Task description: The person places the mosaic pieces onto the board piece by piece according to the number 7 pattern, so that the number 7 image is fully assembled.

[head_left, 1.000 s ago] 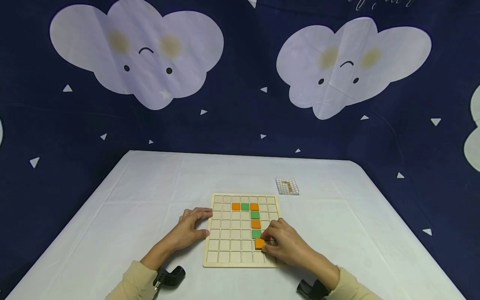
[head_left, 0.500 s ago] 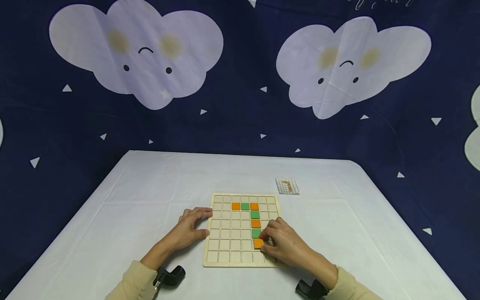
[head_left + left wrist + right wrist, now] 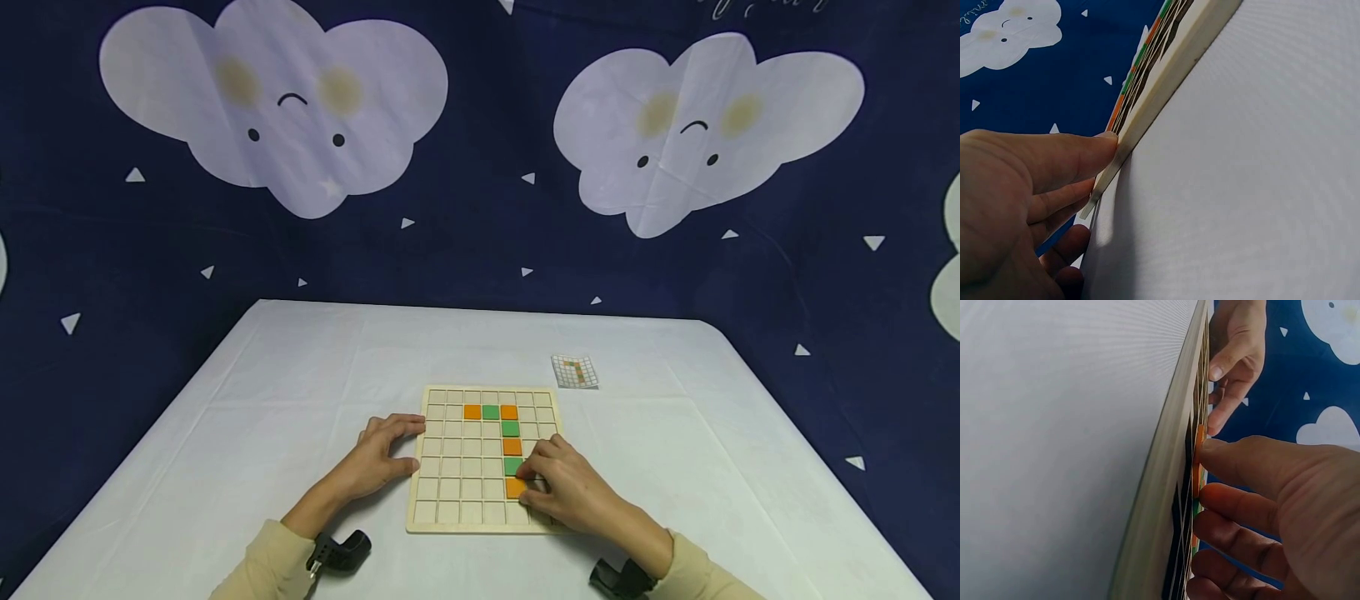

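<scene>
A wooden grid board point(image 3: 463, 528) lies on the white table. Orange and green square tiles form a row near its far side, then a column running toward me. At the near end of that column is an orange tile point(image 3: 514, 488), lying in line with the green tile point(image 3: 512, 467) beyond it. My right hand point(image 3: 576, 487) holds this orange tile by its right side between thumb and forefinger; the right wrist view shows the tile's edge point(image 3: 1198, 453) under the thumb. With fingers extended, my left hand point(image 3: 378, 460) touches the board's left edge with thumb and fingertips.
A small card point(image 3: 575, 372) printed with a grid and a coloured pattern lies beyond the board's far right corner. Behind the white tablecloth point(image 3: 247, 417) hangs a dark blue curtain point(image 3: 480, 250) with clouds. Black wrist straps point(image 3: 342, 552) sit on both forearms.
My right hand has moved slightly left with the orange tile, which has gone from askew to lined up under the green one. The left hand stays put on the board's edge.
</scene>
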A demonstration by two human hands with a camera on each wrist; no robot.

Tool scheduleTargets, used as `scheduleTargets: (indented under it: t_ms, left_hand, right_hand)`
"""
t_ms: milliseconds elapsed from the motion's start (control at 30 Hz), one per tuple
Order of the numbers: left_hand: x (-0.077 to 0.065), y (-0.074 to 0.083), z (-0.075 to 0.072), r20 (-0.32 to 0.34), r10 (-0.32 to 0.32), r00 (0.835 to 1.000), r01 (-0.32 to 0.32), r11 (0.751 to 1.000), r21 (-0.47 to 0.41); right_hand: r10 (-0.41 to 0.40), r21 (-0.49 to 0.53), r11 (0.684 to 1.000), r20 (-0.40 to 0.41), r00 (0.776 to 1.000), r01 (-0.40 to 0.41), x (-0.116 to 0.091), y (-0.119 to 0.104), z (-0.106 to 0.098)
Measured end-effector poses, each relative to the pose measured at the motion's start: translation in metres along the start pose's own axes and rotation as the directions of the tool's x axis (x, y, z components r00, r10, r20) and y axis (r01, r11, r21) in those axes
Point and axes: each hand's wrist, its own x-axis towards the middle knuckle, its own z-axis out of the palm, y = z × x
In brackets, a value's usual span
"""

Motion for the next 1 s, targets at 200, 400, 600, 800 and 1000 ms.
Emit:
scheduleTargets:
  t_ms: [200,400,600,800,1000]
  left_hand:
    - [0.0,0.0,0.0,0.002,-0.001,1.0,0.001,1.0,-0.001]
    - [-0.001,0.0,0.0,0.003,-0.01,1.0,0.01,1.0,0.0]
    - [-0.001,0.0,0.0,0.004,-0.017,1.0,0.017,1.0,-0.006]
    - [-0.002,-0.001,-0.001,0.011,-0.026,1.0,0.026,1.0,-0.003]
    - [-0.005,0.0,-0.003,-0.002,-0.021,1.0,0.021,1.0,-0.008]
  right_hand:
    - [0.015,0.0,1.0,0.004,1.0,-0.015,-0.001,0.0,0.0]
    - [0.038,0.006,0.999,-0.004,0.999,-0.038,-0.001,0.0,-0.001]
    - [0.073,0.013,0.997,-0.023,0.997,-0.072,-0.001,0.003,-0.005]
    - [0.118,0.025,0.993,-0.047,0.992,-0.117,-0.001,0.008,-0.009]
    - [0.166,0.035,0.986,-0.078,0.983,-0.163,-0.002,0.015,-0.011]
